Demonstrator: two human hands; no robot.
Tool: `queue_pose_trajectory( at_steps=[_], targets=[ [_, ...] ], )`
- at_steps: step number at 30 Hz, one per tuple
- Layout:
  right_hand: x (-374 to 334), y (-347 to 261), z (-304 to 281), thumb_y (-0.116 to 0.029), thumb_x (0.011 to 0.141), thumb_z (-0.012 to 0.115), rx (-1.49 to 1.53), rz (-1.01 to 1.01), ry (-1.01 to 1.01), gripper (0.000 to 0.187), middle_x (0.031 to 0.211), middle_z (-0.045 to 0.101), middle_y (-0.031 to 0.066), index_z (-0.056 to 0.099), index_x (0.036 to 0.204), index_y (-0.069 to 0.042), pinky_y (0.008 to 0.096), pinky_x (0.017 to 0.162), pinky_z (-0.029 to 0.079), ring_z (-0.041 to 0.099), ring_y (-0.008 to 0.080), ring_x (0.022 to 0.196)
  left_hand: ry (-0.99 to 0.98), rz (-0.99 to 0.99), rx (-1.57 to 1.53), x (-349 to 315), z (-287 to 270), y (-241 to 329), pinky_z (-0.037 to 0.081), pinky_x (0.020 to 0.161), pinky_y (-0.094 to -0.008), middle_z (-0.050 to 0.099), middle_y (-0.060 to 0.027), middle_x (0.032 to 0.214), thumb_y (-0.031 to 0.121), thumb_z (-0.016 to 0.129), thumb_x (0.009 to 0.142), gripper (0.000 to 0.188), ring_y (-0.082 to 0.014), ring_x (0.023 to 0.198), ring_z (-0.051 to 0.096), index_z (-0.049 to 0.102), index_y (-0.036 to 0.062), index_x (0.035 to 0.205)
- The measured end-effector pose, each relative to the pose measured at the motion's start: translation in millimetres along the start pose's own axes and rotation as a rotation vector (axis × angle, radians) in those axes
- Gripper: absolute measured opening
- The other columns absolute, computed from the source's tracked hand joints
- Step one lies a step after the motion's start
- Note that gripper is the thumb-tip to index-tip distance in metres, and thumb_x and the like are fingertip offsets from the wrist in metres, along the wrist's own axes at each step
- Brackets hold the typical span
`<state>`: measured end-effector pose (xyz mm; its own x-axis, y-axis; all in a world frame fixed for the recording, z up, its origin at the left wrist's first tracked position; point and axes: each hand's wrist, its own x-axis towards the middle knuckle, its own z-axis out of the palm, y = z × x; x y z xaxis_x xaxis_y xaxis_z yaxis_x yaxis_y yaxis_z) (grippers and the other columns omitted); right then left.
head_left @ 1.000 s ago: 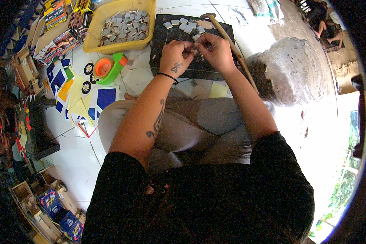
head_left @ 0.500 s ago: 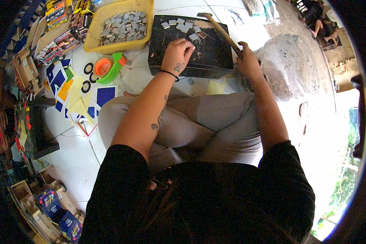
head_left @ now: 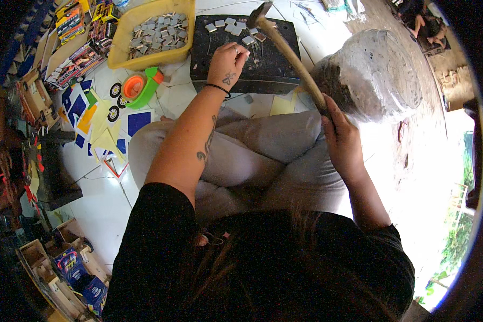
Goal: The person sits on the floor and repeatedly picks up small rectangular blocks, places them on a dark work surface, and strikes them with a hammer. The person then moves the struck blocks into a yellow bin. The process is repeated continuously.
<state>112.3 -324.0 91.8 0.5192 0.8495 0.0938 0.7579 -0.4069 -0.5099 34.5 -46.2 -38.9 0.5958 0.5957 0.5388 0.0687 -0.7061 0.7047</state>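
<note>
My right hand [head_left: 341, 134] is closed round the wooden handle of a hammer [head_left: 291, 58], held raised and slanting over my right knee. The hammer head is at the far edge of a low black block [head_left: 271, 72] in the view. Over the block's near left part, my left hand [head_left: 228, 60] pinches with thumb and fingertips; what they hold is too small to make out. Several small grey-topped square pieces [head_left: 231, 27] lie on the block beyond that hand. Thin nails [head_left: 258, 48] are scattered just right of its fingertips.
A yellow tub [head_left: 119, 47] full of similar squares stands left of the block. Nearer are an orange bowl [head_left: 132, 86], black toy wheels [head_left: 114, 113] and paper scraps [head_left: 104, 134]. A plastic-wrapped bundle [head_left: 378, 75] sits right. Wooden toy trucks [head_left: 48, 279] lie lower left.
My right hand has drawn back toward me, lifting the hammer so that it looks larger and nearer. My left hand keeps its pinch over the block; the whole view has shifted slightly.
</note>
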Motion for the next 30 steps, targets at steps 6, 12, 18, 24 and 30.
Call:
queue_pose_trajectory(
  at_steps=[6,12,18,24,30],
  targets=[
    [-4.2,1.5,2.5,-0.010,0.089,0.052,0.004,-0.021,-0.006,0.040,0.104,0.061,0.0224,0.045,0.129,-0.008,0.0388,0.076,0.049,0.062,0.0345,0.092,0.007,0.064,0.127,0.3,-1.2,-2.8,0.049,0.059,-0.0327,0.061,-0.0110,0.076,0.012,0.062,0.081,0.012,-0.0256,0.066,0.061,0.062,0.0009,0.080],
    [-2.9,1.4,4.2,-0.007,0.089,0.051,0.003,-0.021,0.007,0.040,0.100,0.062,0.0226,0.046,0.129,-0.006,0.0345,0.077,0.048,0.064,0.0295,0.091,0.003,0.001,0.007,2.5,-1.5,-0.2,0.046,0.059,-0.0348,0.058,-0.0109,0.072,0.009,0.064,0.078,0.010,-0.0266,0.062,0.057,0.061,-0.0001,0.075],
    [2.7,1.3,5.0,-0.008,0.089,0.052,-0.026,-0.007,-0.031,0.041,0.102,0.061,0.0230,0.045,0.129,-0.008,0.0386,0.076,0.049,0.063,0.0343,0.091,-0.016,-0.013,0.055,2.8,-2.1,-0.2,0.046,0.057,-0.0328,0.059,-0.0110,0.073,0.009,0.065,0.078,0.011,-0.0236,0.060,0.057,0.062,-0.0010,0.075],
    [3.9,7.0,8.3,-0.014,0.089,0.052,-0.014,-0.010,-0.074,0.042,0.107,0.059,0.0220,0.044,0.130,-0.014,0.0431,0.078,0.049,0.060,0.0387,0.093,0.043,-0.005,-0.034,-0.1,0.4,-0.9,0.047,0.057,-0.0331,0.058,-0.0106,0.072,0.008,0.065,0.078,0.010,-0.0236,0.060,0.057,0.062,-0.0010,0.075],
    [5.7,4.5,7.7,-0.014,0.089,0.051,0.032,-0.077,0.018,0.042,0.107,0.059,0.0220,0.043,0.131,-0.013,0.0428,0.076,0.049,0.060,0.0390,0.092,0.023,0.025,0.020,-0.2,-0.5,-1.9,0.047,0.056,-0.0323,0.058,-0.0108,0.072,0.009,0.064,0.079,0.012,-0.0224,0.059,0.057,0.062,-0.0014,0.074]
  ],
)
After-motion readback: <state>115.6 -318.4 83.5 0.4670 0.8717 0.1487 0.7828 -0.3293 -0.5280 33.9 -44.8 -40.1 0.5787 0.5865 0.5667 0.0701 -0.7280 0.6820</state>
